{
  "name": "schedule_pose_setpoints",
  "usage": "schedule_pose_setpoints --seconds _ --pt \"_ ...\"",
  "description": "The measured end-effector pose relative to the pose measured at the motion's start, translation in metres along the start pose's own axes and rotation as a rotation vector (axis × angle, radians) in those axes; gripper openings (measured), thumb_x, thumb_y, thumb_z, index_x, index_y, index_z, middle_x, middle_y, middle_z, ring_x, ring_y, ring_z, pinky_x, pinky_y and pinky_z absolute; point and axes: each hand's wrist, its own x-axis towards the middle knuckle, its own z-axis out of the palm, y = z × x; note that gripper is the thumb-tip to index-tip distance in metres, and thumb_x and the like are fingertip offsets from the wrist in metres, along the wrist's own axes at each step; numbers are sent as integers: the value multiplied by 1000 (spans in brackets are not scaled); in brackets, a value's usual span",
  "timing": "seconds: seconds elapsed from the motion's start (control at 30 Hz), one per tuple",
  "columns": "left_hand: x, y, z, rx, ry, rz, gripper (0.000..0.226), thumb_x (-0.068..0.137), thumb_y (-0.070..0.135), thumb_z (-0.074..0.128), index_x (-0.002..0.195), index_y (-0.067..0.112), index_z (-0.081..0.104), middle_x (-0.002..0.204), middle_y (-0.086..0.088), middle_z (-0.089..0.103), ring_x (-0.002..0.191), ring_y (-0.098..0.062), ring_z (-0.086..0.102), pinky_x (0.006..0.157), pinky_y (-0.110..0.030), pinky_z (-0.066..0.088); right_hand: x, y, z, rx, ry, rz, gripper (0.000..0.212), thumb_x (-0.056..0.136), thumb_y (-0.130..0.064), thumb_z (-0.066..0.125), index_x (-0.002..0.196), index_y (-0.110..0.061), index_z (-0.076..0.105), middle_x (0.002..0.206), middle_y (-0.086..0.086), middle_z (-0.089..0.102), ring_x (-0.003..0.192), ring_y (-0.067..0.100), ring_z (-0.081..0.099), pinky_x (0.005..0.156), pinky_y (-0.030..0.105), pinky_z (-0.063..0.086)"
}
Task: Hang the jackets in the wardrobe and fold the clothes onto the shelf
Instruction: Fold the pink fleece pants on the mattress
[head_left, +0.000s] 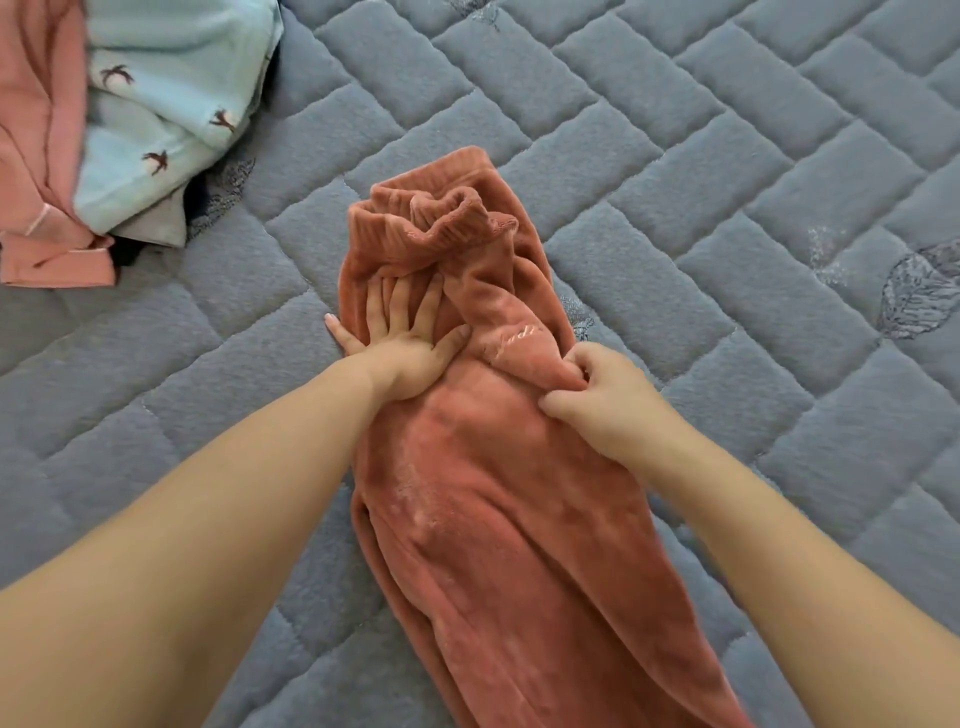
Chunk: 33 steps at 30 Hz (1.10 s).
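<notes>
Fleece garment lengthwise on the quilted bed cover. My right hand pinches a fold at its right edge; my left hand presses flat beyond, fingers spread. Risk: bunched waistband skews the fold. Clothes pile far-left of the garment.

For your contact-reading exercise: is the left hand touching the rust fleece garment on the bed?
Touching. The head view shows the left hand lying flat, fingers spread, pressed onto the fleece garment with no gap.
</notes>
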Motion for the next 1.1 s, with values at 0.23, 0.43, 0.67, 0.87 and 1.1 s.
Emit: schedule_pose_setpoints --seconds 0.23,0.43,0.67,0.87,1.1 --pt "0 0 0 8 4 0 81 78 88 8 145 54 -23 157 13 -35 140 -17 -42 100 -75 -22 18 3 -16 352 -154 254 18 87 -28 71 86 -9 74 84 7 75 79 26 72 70 38 59" --pt "1 2 4 13 31 0 80 79 87 8 144 55 -23 156 15 -36 140 -16 -42 100 -75 -22 9 64 28 -479 312 -228 33 94 -40 46 94 -10 60 90 11 58 88 35 54 80 44 34" --pt "-16 19 -11 178 294 52 73 89 69 22 152 33 14 160 -7 7 148 -31 -4 105 -73 -19 21 85 43 -528 507 -318 40 91 -40 38 87 -8 61 80 13 54 74 35 51 71 43 34" --pt "-1 75 -82 246 779 382 53 86 36 39 139 34 45 154 -4 29 143 -31 22 115 -61 5 23 85 43 -512 522 -330 39 93 -37 37 86 -7 61 79 11 54 73 34 50 71 41 30" --pt "45 91 -127 696 374 351 48 89 30 37 136 22 46 151 -11 22 146 -35 9 104 -80 -11 23 85 44 -505 512 -310 39 93 -37 36 84 -8 60 78 10 52 72 33 50 72 43 34"
